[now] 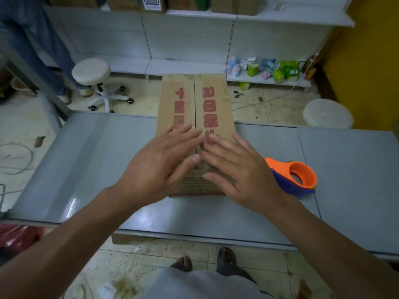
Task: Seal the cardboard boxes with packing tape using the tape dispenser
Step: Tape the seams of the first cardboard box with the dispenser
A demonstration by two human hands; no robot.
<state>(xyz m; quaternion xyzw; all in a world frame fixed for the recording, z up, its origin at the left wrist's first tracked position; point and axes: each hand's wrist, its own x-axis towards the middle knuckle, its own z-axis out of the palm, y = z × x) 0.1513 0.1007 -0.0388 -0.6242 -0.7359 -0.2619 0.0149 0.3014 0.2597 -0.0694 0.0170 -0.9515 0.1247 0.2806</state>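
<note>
A brown cardboard box (195,100) with red printed characters lies on the grey table (86,169), its two top flaps meeting along a centre seam. My left hand (159,162) lies flat on the left flap with straight fingers. My right hand (235,171) rests flat on the right flap, its fingertips almost touching the left ones at the seam. An orange and purple tape dispenser (295,178) sits on the table just right of my right hand, untouched.
A white wheeled stool (92,72) and a person's legs (54,61) stand beyond the table at the left. Another white stool (328,113) is at the right. Scissors (239,94) lie on the floor. Small packages (269,70) fill the low shelf.
</note>
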